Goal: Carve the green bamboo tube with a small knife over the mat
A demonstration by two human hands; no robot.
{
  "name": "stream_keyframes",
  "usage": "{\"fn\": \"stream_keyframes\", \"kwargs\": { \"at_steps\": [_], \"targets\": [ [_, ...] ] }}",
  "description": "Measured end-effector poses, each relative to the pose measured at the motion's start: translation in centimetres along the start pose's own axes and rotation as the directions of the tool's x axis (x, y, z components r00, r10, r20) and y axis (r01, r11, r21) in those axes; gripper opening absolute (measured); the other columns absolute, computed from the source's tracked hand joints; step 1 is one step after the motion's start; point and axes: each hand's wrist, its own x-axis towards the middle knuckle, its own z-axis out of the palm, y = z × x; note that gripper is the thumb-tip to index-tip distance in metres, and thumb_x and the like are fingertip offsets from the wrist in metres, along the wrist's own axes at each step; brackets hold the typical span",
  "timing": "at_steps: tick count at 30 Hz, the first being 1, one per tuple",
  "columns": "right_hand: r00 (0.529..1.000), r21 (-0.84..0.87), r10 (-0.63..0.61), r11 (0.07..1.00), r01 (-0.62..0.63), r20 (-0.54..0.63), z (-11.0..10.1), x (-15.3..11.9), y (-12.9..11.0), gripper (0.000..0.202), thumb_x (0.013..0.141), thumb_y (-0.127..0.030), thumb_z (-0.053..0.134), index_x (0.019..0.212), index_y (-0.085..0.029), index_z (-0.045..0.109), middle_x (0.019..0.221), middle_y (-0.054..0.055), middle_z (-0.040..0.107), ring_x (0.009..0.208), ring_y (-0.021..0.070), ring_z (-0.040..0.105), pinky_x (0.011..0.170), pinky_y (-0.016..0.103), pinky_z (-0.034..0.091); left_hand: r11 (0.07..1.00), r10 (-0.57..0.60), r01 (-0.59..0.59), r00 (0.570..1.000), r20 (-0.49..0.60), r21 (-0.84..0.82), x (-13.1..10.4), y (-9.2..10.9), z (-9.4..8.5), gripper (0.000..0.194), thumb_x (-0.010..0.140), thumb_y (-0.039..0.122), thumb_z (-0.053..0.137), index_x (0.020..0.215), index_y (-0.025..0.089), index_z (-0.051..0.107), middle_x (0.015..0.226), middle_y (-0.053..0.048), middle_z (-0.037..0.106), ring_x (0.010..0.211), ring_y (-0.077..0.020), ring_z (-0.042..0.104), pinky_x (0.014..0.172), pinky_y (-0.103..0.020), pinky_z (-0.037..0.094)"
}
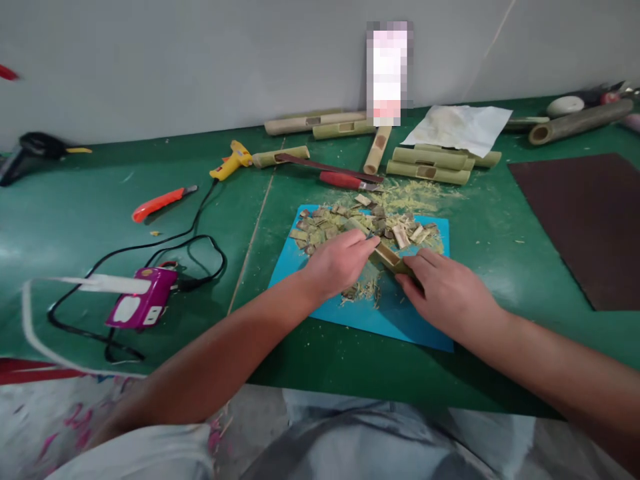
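A bamboo tube with a cut-out slot lies slantwise over the blue mat. My right hand is closed around its near right end. Over the tube's other part, my left hand is a fist, with a small dark tip poking out by the thumb at the slot's edge. What that hand grips is mostly hidden, so its kind cannot be told. Bamboo chips and shavings are heaped behind and around the tube.
Behind the mat lie a red-handled tool, several slotted bamboo tubes and a white sheet. To the left are an orange utility knife, a yellow glue gun and a purple power strip with cords. A brown board lies right.
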Motion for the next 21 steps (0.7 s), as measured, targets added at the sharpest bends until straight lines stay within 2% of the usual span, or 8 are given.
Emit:
{"fn": "stream_keyframes", "kwargs": {
  "at_steps": [3, 7, 11, 16, 21],
  "targets": [
    [1.000, 0.006, 0.028, 1.000, -0.028, 0.014, -0.05, 0.05, -0.04, 0.024, 0.096, -0.029, 0.048, 0.086, -0.016, 0.065, 0.081, 0.007, 0.063, 0.070, 0.0173, 0.056, 0.062, 0.030, 0.040, 1.000, 0.011, -0.012, 1.000, -0.025, -0.013, 0.39, -0.12, 0.30, 0.035, 0.106, 0.027, 0.037, 0.112, 0.013, 0.068, 0.084, -0.006, 0.062, 0.073, -0.0143, 0.060, 0.066, -0.026, 0.049],
    [0.999, 0.031, 0.030, 0.999, -0.030, 0.016, -0.09, 0.06, -0.08, 0.023, 0.096, -0.028, 0.049, 0.088, -0.015, 0.066, 0.083, 0.008, 0.064, 0.071, 0.0178, 0.057, 0.063, 0.030, 0.041, 0.999, 0.016, -0.016, 1.000, -0.025, -0.029, 0.34, -0.17, 0.36, 0.035, 0.106, 0.027, 0.036, 0.119, 0.012, 0.065, 0.080, -0.004, 0.060, 0.071, -0.0139, 0.058, 0.065, -0.025, 0.049],
    [0.999, 0.030, 0.038, 0.999, -0.039, 0.021, -0.19, 0.08, -0.05, 0.025, 0.096, -0.028, 0.047, 0.086, -0.016, 0.066, 0.083, 0.008, 0.064, 0.071, 0.0180, 0.057, 0.063, 0.031, 0.041, 0.999, -0.004, 0.002, 0.999, -0.039, -0.040, 0.35, -0.22, 0.21, 0.035, 0.106, 0.028, 0.037, 0.115, 0.013, 0.067, 0.086, -0.007, 0.063, 0.077, -0.0149, 0.061, 0.070, -0.027, 0.052],
    [0.997, 0.069, 0.056, 0.996, -0.060, 0.054, -0.28, 0.11, 0.01, 0.022, 0.095, -0.029, 0.050, 0.087, -0.016, 0.066, 0.084, 0.008, 0.065, 0.070, 0.0169, 0.057, 0.063, 0.030, 0.040, 0.999, -0.011, 0.010, 1.000, -0.019, -0.051, 0.20, -0.13, -0.10, 0.036, 0.106, 0.027, 0.036, 0.119, 0.013, 0.066, 0.080, -0.004, 0.061, 0.072, -0.0136, 0.059, 0.065, -0.025, 0.050],
    [0.998, 0.047, 0.054, 0.997, -0.055, 0.025, -0.31, 0.11, -0.06, 0.022, 0.095, -0.028, 0.050, 0.085, -0.016, 0.065, 0.081, 0.007, 0.063, 0.069, 0.0170, 0.057, 0.062, 0.030, 0.040, 0.999, 0.012, -0.014, 0.999, -0.039, -0.044, 0.25, -0.12, -0.11, 0.035, 0.106, 0.027, 0.037, 0.112, 0.012, 0.068, 0.083, -0.006, 0.063, 0.074, -0.0138, 0.061, 0.066, -0.025, 0.051]
  ]
}}
